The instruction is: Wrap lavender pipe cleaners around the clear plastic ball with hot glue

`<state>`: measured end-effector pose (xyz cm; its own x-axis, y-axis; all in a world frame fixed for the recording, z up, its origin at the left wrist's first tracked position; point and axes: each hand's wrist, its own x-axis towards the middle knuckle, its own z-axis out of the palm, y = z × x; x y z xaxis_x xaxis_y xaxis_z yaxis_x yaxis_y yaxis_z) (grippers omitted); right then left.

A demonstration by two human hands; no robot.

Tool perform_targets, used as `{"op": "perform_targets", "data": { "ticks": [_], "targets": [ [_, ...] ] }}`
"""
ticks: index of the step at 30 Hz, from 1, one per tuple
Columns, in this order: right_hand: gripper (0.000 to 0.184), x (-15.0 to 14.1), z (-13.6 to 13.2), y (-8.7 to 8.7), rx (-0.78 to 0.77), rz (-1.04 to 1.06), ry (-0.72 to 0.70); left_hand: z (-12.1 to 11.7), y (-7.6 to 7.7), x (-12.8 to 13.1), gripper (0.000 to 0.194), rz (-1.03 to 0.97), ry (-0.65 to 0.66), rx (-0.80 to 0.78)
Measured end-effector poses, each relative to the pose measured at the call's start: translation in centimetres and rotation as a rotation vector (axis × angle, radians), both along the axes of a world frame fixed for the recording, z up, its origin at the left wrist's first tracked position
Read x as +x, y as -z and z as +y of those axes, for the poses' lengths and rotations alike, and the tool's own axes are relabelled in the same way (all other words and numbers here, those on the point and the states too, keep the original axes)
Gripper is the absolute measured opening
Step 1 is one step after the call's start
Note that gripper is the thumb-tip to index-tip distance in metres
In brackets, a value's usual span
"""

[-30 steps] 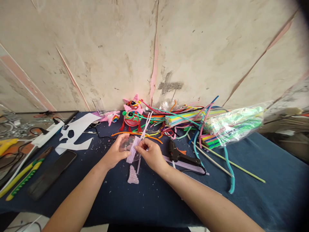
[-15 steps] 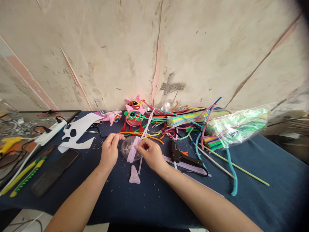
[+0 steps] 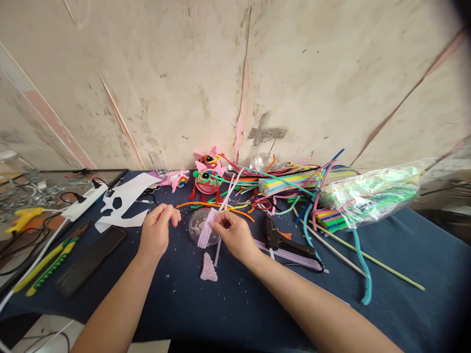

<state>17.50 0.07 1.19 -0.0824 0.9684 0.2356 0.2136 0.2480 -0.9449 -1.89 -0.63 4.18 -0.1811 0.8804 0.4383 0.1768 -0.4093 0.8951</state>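
Observation:
My right hand [image 3: 235,236] pinches a lilac pipe cleaner [image 3: 206,226] that is wound over a clear plastic half-sphere [image 3: 196,227] resting on the blue cloth. The cleaner's long free end runs up toward the wall. My left hand [image 3: 156,232] hovers a short way left of the sphere with its fingers curled together, and I see nothing in them. A small lilac cone of coiled pipe cleaner [image 3: 208,268] lies just below the sphere.
A black glue gun [image 3: 283,239] lies right of my hand. Loose pipe cleaners [image 3: 294,191] and a bag of them [image 3: 368,196] fill the back right. Two fuzzy figures [image 3: 206,176] stand by the wall. A phone [image 3: 91,260], pliers [image 3: 47,264] and white paper cut-out [image 3: 121,201] lie left.
My left hand has let go of the clear half-sphere and drawn away to the left. My right hand keeps its pinch on the lilac pipe cleaner.

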Motion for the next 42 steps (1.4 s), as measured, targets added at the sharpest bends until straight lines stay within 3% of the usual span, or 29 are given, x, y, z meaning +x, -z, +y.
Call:
{"op": "perform_targets", "data": {
  "ticks": [2,6,10,15,22,25,29,31,34,36,39,42],
  "targets": [
    [0.020,0.0,0.0,-0.1,-0.001,0.005,-0.004,-1.0,0.1,0.3,0.045,0.155,0.007,0.061],
    [0.020,0.2,0.0,-0.2,-0.013,0.005,0.003,-2.9,1.1,0.9,0.016,0.680,0.078,0.502],
    [0.020,0.3,0.0,-0.3,0.011,0.007,0.000,-3.7,2.7,1.3,0.024,1.001,0.133,0.748],
    [0.020,0.2,0.0,-0.3,0.039,-0.007,0.006,-3.4,3.1,1.7,0.021,1.149,0.109,0.741],
    [0.019,-0.2,0.0,0.4,0.045,-0.034,0.002,-3.9,1.9,3.2,0.015,1.329,0.052,0.636],
    [0.019,-0.4,0.2,0.7,0.062,-0.049,0.018,-4.3,2.1,3.6,0.013,1.266,0.032,0.606],
    [0.020,-0.3,0.5,0.6,0.050,-0.060,0.012,-3.9,2.9,2.7,0.023,0.864,-0.084,0.567],
    [0.021,-0.3,0.5,0.5,0.037,-0.057,0.002,-3.0,3.0,1.9,0.027,0.709,-0.143,0.413],
    [0.021,-0.3,0.5,0.4,0.028,-0.053,-0.002,-1.5,2.8,1.1,0.032,0.558,-0.019,0.043],
    [0.021,-0.4,0.5,0.4,0.029,-0.048,0.000,-0.8,2.6,1.0,0.039,0.496,0.083,-0.099],
    [0.020,-0.4,0.5,0.5,0.029,-0.037,0.008,-0.5,2.7,1.5,0.046,0.477,0.139,-0.135],
    [0.021,-0.4,0.5,0.4,0.018,-0.033,0.011,-0.4,2.9,2.1,0.043,0.486,0.097,-0.128]
  ]
}}
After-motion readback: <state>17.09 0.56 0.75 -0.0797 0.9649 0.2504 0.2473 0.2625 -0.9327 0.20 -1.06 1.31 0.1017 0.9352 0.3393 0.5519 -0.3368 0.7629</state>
